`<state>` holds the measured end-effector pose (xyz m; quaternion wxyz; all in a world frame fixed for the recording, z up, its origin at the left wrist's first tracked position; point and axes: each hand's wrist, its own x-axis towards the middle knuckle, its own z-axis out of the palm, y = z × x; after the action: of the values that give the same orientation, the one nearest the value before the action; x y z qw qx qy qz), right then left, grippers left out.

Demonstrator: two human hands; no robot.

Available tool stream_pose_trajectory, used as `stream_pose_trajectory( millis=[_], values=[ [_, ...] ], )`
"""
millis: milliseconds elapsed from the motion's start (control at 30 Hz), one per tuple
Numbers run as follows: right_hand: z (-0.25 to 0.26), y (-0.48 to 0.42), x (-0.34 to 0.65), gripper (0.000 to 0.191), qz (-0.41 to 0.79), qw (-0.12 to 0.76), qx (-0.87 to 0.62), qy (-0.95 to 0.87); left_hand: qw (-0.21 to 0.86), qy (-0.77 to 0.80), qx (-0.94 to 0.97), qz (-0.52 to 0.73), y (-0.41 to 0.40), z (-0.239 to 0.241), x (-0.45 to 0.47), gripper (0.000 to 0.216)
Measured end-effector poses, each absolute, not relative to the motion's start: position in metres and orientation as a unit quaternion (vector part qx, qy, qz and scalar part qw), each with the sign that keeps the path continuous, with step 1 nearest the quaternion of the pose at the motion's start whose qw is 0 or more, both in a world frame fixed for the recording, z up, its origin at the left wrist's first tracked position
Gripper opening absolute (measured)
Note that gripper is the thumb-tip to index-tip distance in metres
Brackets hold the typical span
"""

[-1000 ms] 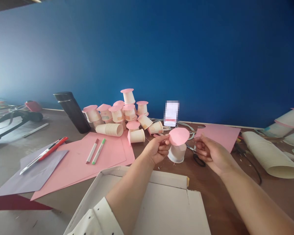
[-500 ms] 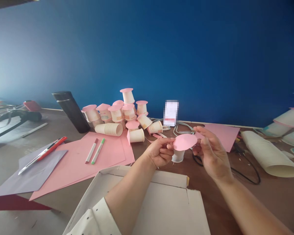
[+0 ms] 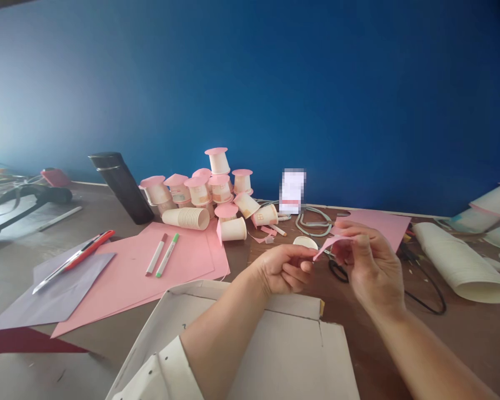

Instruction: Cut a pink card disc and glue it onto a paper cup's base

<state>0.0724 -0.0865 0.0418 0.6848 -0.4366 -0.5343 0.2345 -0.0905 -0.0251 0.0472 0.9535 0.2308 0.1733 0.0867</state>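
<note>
Both my hands pinch a pink paper circle (image 3: pixel 332 242), seen nearly edge-on and bent between them. My left hand (image 3: pixel 284 269) grips its near left edge with closed fingers. My right hand (image 3: pixel 366 261) holds the right side, fingers curled over it. Just behind the paper an upside-down white paper cup (image 3: pixel 305 242) stands on the brown table. Black-handled scissors (image 3: pixel 338 270) lie under my right hand.
A heap of paper cups with pink roofs (image 3: pixel 208 191) sits further back, beside a black flask (image 3: pixel 123 188). Pink sheets (image 3: pixel 158 272) carry two markers (image 3: pixel 162 255); a red cutter (image 3: pixel 77 260) lies on grey paper. An open white cardboard box (image 3: pixel 283 344) is nearest me. Rolled paper (image 3: pixel 458 266) lies right.
The pink circle has tipped from flat-on to edge-on and bent, and came lower. My right hand closed onto it. The white cup now shows behind it.
</note>
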Motion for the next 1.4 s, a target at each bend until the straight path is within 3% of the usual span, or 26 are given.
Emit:
stream_pose_trajectory(
  millis=[400,900,1200,1400],
  values=[
    [0.043,-0.092,0.082,0.022,-0.04,0.64,-0.51,-0.573,0.947,0.176,0.261,0.068,-0.034,0.049,-0.087,0.017],
    [0.041,-0.093,0.084,0.013,-0.115,0.604,-0.505,-0.606,0.941,0.171,0.288,0.043,-0.036,0.052,-0.085,0.011],
    [0.04,-0.087,0.089,0.027,-0.221,0.557,-0.515,-0.613,0.941,0.176,0.286,0.045,-0.038,0.053,-0.084,0.012],
    [0.037,-0.086,0.089,0.024,-0.229,0.552,-0.511,-0.617,0.94,0.179,0.288,0.048,-0.038,0.054,-0.084,0.013]
  ],
)
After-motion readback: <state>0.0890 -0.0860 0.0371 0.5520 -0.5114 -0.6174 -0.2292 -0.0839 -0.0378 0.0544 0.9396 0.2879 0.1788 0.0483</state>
